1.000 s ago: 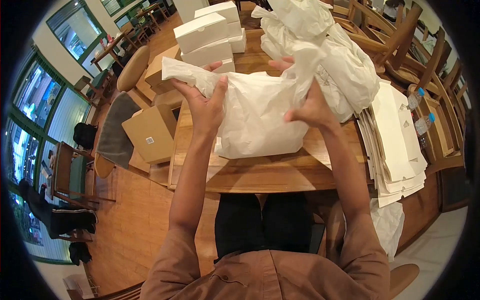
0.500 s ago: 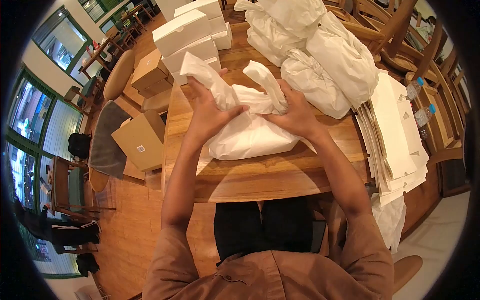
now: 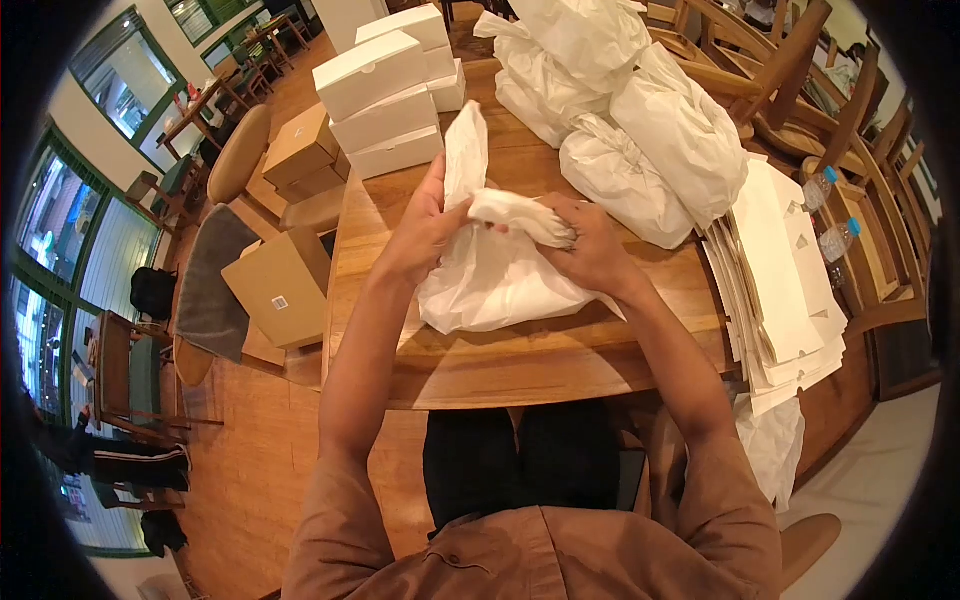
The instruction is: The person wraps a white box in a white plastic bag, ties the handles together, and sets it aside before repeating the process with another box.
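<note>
A white plastic bag lies on the wooden table in front of me, its two handles raised. My left hand is closed on the bag's left handle, which stands up above the fingers. The right handle is wrapped in the fingers of my right hand, and its free end reaches left across the other handle. The two handles cross near my left thumb. Whatever is inside the bag is hidden.
White boxes are stacked at the table's back left. Several full white bags stand at the back right. Flat white cartons and bottles are on the right. Brown boxes sit on the left, and a person is at far left.
My hands have come closer together, and the right handle has swung left across the left one. The left handle now stands more upright. My right hand has closed more tightly.
</note>
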A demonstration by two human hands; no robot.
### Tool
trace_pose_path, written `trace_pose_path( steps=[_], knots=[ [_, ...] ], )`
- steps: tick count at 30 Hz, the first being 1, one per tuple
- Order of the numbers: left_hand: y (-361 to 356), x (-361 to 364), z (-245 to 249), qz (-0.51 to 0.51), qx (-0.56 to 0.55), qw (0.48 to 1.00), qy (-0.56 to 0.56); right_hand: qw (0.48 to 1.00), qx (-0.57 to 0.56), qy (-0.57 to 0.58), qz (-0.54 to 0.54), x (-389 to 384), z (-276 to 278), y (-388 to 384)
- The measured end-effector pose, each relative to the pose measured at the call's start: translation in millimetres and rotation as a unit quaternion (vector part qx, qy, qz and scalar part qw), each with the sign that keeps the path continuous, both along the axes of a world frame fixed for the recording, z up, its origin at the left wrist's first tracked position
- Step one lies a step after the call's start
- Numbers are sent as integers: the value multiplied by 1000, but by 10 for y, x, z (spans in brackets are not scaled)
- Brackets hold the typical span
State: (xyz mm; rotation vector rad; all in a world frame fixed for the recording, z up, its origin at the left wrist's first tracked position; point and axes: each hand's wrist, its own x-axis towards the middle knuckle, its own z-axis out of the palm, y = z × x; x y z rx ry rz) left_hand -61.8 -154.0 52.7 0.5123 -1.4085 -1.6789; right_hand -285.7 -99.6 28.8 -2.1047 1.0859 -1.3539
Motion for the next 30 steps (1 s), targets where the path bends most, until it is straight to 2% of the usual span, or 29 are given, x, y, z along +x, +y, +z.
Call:
trace_pose_path(
  steps=[2,4,5,7,9,10,12,17,19,21,22,24,26,27,28,29,30],
  knots=[
    [-31,8,-136,-6,-13,1000,11,996,-86,-6,8,62,0,-15],
    [8,2,-142,-11,-26,999,22,997,-69,-3,-15,74,4,10],
    [30,-5,-130,17,10,1000,24,998,-54,2,-38,65,10,20],
    [44,-15,-121,44,46,998,28,997,-67,40,-14,-4,-39,-20],
    [38,-21,-135,-43,22,997,61,994,-80,77,9,-9,-57,-29],
    [50,-28,-120,-42,23,997,62,996,-61,60,12,11,-55,-18],
    [85,-48,-82,18,15,1000,8,998,-40,44,15,42,-42,24],
    [94,-112,-121,32,-21,999,-29,997,66,43,16,8,51,114],
    [113,-115,-136,46,-32,997,-45,997,62,34,13,5,-22,92],
    [157,-110,-140,0,-74,993,-96,998,58,25,8,17,-55,91],
    [182,-124,-149,0,-73,993,-95,1000,16,21,15,37,-62,101],
    [229,-181,-152,80,-277,935,-205,999,-26,21,25,46,-78,92],
    [264,-174,-100,66,-280,933,-218,994,-103,8,47,78,-114,40],
    [294,-157,-67,39,-260,935,-239,993,-102,8,54,105,-116,44],
    [324,-137,-22,10,-240,935,-261,998,-60,16,18,127,-115,70],
    [312,-111,58,-18,-258,904,-340,999,-17,24,-20,150,-107,93],
    [308,-92,69,-16,-257,904,-341,999,-17,23,-17,173,-87,115]
  ],
)
